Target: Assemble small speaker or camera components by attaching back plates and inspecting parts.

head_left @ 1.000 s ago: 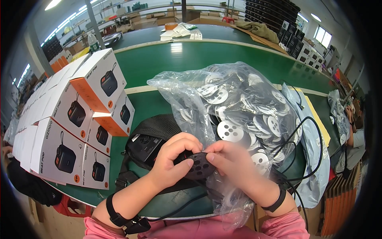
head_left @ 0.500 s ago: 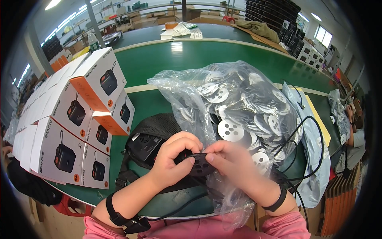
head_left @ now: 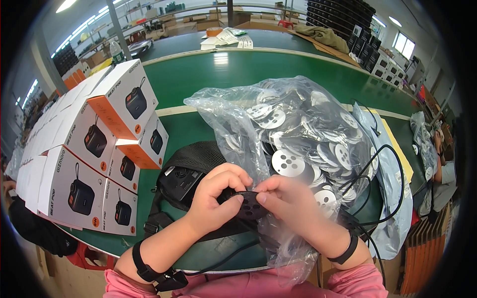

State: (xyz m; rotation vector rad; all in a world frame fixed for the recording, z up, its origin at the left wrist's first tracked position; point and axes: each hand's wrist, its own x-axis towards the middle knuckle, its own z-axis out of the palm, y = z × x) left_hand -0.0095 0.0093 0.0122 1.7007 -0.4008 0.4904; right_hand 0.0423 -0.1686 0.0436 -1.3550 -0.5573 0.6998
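Note:
Between my two hands is a round black disc (head_left: 252, 206) with several holes through it. My left hand (head_left: 218, 193) pinches its left edge between thumb and curled fingers. From the right, my right hand (head_left: 288, 199) grips the upper edge with thumb and forefinger; its back is slightly blurred. Just beyond the hands lies a clear plastic bag (head_left: 231, 111), spread open and full of discs with white faces. One white disc (head_left: 288, 163) faces up near its front. Left of the disc, a black mesh-topped bag (head_left: 191, 155) holds a black boxy device (head_left: 180, 183), partly hidden by my left hand.
White and orange product boxes (head_left: 74, 186) are stacked at the left. Black cables (head_left: 397, 184) loop over a pale plastic bag (head_left: 390, 218) at the right. Across the green table (head_left: 189, 74), papers and a tape roll (head_left: 213, 32) lie far back. Another person's arm (head_left: 438, 164) shows far right.
The black disc has tilted slightly, so that more of its holed face shows. Both hands stay in nearly the same place, still gripping it.

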